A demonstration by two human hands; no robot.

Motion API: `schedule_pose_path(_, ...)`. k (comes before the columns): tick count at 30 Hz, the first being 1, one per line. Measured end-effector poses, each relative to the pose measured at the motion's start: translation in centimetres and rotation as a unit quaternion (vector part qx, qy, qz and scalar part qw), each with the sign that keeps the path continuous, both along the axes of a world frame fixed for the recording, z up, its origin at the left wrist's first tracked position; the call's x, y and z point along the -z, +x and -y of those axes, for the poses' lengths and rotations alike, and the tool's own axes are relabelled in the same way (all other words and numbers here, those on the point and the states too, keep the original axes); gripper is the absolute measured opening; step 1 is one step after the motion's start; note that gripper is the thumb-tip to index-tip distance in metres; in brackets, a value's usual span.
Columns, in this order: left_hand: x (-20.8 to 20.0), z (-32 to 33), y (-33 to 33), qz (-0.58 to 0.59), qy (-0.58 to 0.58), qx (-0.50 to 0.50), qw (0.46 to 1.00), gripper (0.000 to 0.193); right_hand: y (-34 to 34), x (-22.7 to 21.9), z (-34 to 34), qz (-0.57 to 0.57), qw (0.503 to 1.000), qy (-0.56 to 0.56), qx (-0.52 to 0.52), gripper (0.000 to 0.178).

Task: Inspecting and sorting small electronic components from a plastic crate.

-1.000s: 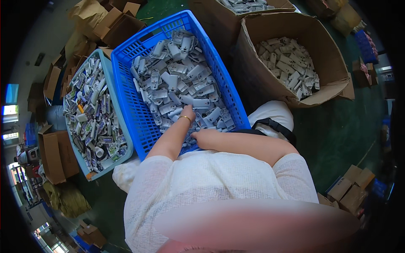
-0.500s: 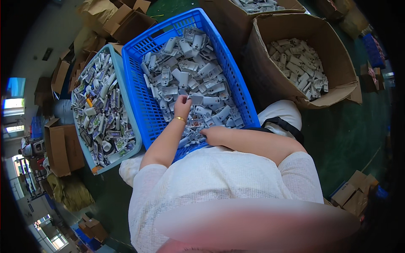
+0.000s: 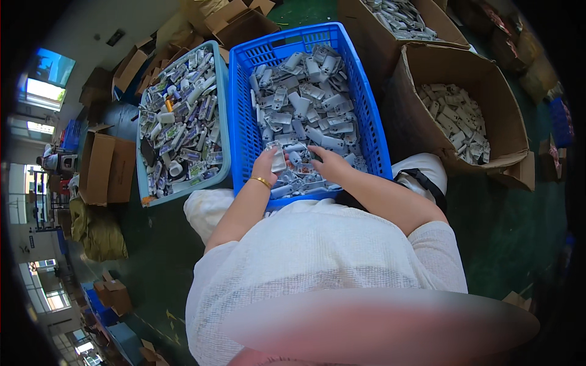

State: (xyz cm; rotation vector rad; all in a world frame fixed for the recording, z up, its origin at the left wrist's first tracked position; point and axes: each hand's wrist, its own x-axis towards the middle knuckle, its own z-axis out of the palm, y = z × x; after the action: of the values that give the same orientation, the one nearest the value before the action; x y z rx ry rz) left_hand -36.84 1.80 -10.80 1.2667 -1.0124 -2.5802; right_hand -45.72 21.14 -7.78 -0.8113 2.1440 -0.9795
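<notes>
In front of me stands a blue slatted plastic crate [image 3: 373,104] heaped with white and grey plastic casings [image 3: 299,105]. At its near left part, my left hand [image 3: 264,166], with a gold bracelet on the wrist, is closed on a pale, partly see-through plastic casing [image 3: 278,160]. My right hand [image 3: 330,164] hovers over the pile a little to the right. Its forefinger and thumb are spread apart, and nothing shows between them; the other fingers are partly hidden.
A light-blue tub [image 3: 224,122] of mixed small plastic parts adjoins the crate on the left. To the right, a cardboard box [image 3: 513,131] holds more white casings, with another filled box [image 3: 360,30] behind it. Brown cartons [image 3: 110,168] and a yellowish sack [image 3: 97,229] lie farther left.
The view has shifted, so the crate appears farther right. My left hand has drawn back nearer with the casing turned upright. My right hand has lifted from the near pile and opened.
</notes>
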Motion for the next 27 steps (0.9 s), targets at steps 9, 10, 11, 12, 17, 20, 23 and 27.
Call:
schedule_pose_path(9, -0.9, -3.4, 1.8, -0.010, -0.302, 0.164, 0.939, 0.028, 1.9, -1.5, -0.4, -0.122, 0.981, -0.038, -0.143, 0.041)
schedule_pose_path(10, -0.6, -3.4, 1.9, -0.003, -0.321, 0.168, 0.932, 0.027, 2.0, -1.2, -0.4, -0.138, 0.977, -0.019, -0.163, 0.040)
schedule_pose_path(11, -0.5, -3.4, 1.9, -0.005, -0.321, 0.169, 0.932, 0.027, 2.0, -1.1, -0.4, -0.139, 0.977, -0.018, -0.161, 0.040)
schedule_pose_path(12, -0.4, -3.5, 1.8, -0.013, -0.301, 0.164, 0.939, 0.026, 2.0, -1.0, -0.5, -0.142, 0.978, -0.023, -0.153, 0.039)
schedule_pose_path(17, 3.7, -1.9, 2.3, -0.011, -0.372, 0.165, 0.913, 0.022, 2.2, -2.0, -0.2, -0.139, 0.979, -0.024, -0.146, 0.037)
schedule_pose_path(20, 3.5, -2.8, 2.1, -0.006, -0.386, 0.143, 0.911, 0.021, 2.2, -2.0, -0.2, -0.143, 0.981, -0.004, -0.130, 0.037)
schedule_pose_path(23, 2.0, -3.6, 1.9, 0.028, -0.414, 0.127, 0.901, 0.021, 2.1, -1.5, -0.1, -0.139, 0.983, -0.018, -0.122, 0.037)
schedule_pose_path(27, -0.5, -4.5, 1.6, 0.022, -0.356, 0.108, 0.928, 0.021, 1.6, -1.0, -0.3, -0.111, 0.983, -0.061, -0.129, 0.037)
